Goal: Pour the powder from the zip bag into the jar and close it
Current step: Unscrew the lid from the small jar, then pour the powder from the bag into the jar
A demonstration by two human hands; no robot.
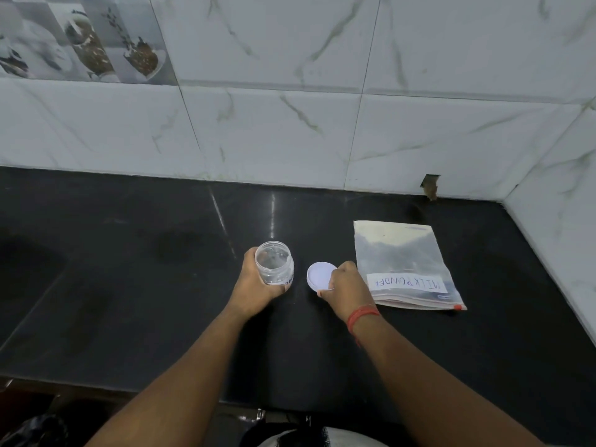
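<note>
Right now the left hand (254,279) is wrapped around the clear jar (274,267), which stands upright and open on the dark counter (129,285), apparently empty. Just to its right, the right hand (350,287) holds the white lid (319,276) by its near edge, fingers (332,283) pinched on the rim, low over the counter or touching it; which, I cannot tell. The zip bag (406,262), labelled for milk powder, lies flat further right, just beside that hand.

The lid looks about to be parked. Best to set it down where it is, clear of the jar mouth and within reach for closing, then let go fully before reaching for the bag. Keeping the left grip firm should stop the light jar tipping.
</note>
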